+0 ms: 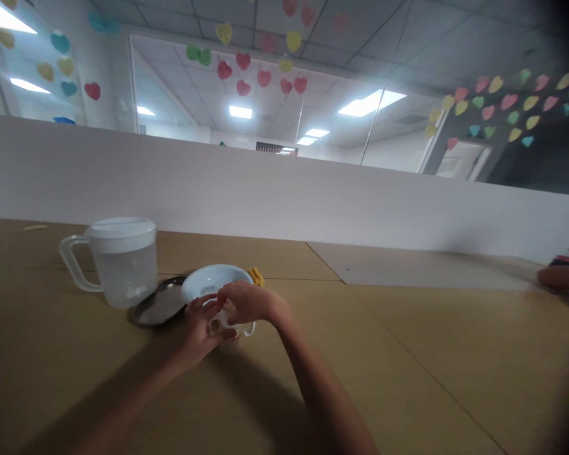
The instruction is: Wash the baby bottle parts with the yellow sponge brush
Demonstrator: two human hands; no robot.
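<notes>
My left hand (200,332) is curled around the left side of a small clear cup (216,325) standing on the table, thumb in front and fingers behind. The cup's handle (252,329) sticks out to the right. My right hand (247,302) reaches over the cup's mouth, its fingers bent down and pressed together there; what they hold, if anything, is hidden. Just behind both hands is a white bowl (211,277). A yellow object (256,276) shows at the bowl's right side, partly covered.
A lidded clear pitcher (128,268) holding some liquid stands at the left, its handle pointing left. Beside it lies an oval metal tray (161,304). A grey board (408,268) covers the back right of the table. Another person's hand (562,277) shows at the right edge.
</notes>
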